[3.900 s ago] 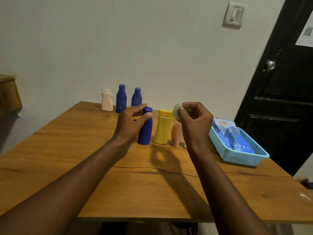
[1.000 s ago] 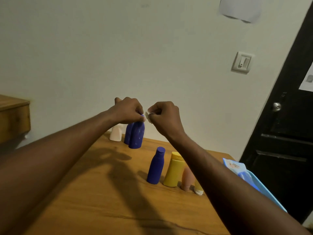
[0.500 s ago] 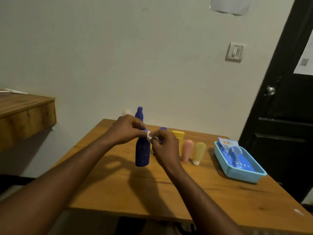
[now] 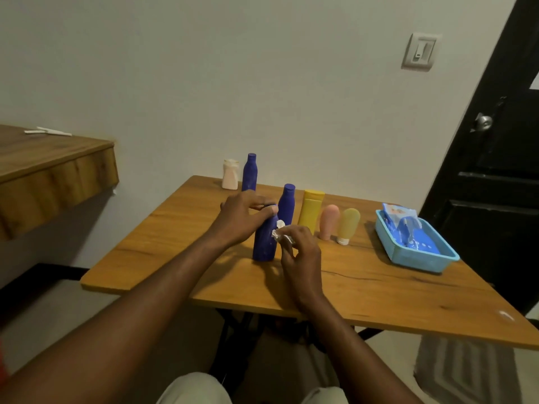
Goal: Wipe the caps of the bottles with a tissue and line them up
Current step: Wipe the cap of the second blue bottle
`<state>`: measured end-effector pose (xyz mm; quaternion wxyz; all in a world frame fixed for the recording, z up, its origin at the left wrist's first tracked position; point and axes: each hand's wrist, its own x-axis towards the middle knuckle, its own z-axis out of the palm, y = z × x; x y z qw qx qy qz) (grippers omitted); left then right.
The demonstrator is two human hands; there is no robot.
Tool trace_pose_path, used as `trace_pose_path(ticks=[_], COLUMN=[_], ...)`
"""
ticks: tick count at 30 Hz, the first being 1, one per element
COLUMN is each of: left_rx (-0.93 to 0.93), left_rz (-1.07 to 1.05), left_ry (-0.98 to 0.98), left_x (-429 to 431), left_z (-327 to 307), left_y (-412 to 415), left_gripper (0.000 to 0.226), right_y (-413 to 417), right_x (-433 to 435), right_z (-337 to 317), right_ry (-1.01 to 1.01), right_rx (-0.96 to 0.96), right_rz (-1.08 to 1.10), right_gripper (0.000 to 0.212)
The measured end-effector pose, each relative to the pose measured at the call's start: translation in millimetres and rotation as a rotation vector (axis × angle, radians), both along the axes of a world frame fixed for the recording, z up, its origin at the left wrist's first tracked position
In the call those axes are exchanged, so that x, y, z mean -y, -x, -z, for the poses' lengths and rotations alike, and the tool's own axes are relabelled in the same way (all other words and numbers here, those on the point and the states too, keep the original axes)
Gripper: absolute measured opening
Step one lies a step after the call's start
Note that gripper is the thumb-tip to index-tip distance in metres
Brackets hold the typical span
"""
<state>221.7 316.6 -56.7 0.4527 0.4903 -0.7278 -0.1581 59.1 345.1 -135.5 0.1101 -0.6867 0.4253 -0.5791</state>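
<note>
Along the blue bottle (image 4: 264, 243), the right hand (image 4: 300, 255) has dropped from neck to shoulder, still pinching the crumpled tissue (image 4: 279, 233). The wooden table (image 4: 350, 287) stands against a pale wall (image 4: 262, 83), a black door (image 4: 501, 170) at right, a blue basket (image 4: 420, 258) near its right edge. The blue bottle stands upright on the table, cap up, just front-left of the row of bottles (image 4: 312, 211); the left hand (image 4: 242, 217) grips its top.

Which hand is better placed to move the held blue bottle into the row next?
Left. The left hand grips the blue bottle near its cap; the right hand is occupied, pinching the tissue.
</note>
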Motion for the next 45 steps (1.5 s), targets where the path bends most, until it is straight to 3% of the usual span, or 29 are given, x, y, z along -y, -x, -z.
trace_pose_path(ticks=[4, 8, 11, 21, 25, 30, 34, 41, 45], left_rx=[-0.146, -0.268, -0.270, -0.137, -0.091, -0.020, 0.037, 0.269, 0.405], left_rz=[-0.037, -0.065, -0.059, -0.035, -0.019, -0.005, 0.034, -0.079, -0.126], left_ry=[0.140, 0.196, 0.214, 0.169, 0.131, 0.089, 0.074, 0.042, 0.044], left_x=[-2.6, -1.1, 5.1, 20.2, 22.7, 24.2, 24.2, 33.5, 28.8], left_z=[29.1, 41.4, 39.2, 24.6, 18.9, 7.9, -1.0, -15.1, -29.8], left_y=[7.7, 14.4, 18.6, 11.4, 8.1, 2.0, 1.0, -2.8, 2.7], left_gripper=[0.027, 0.025, 0.020, 0.019, 0.020, 0.017, 0.017, 0.010, 0.015], right_y=[-2.3, -5.7, -6.1, -6.1, -11.9, -14.5, -13.1, -11.4, -11.0], right_x=[-0.1, -1.2, 1.5, 24.5, 29.4, 17.5, 6.1, 17.0, 12.3], right_z=[10.3, 9.8, 12.5, 8.4, 5.5, 8.3, 9.9, 10.2, 9.9], right_ry=[0.040, 0.057, 0.148, 0.260, 0.335, 0.204, 0.083, 0.276, 0.211], right_rx=[-0.127, -0.187, -0.169, -0.100, -0.238, -0.359, -0.492, -0.368, -0.539], right_rz=[-0.003, 0.023, 0.065, 0.141, 0.131, 0.112, 0.053, 0.113, 0.114], right_gripper=[0.021, 0.051, 0.049, 0.030, 0.040, 0.040, 0.029, 0.032, 0.037])
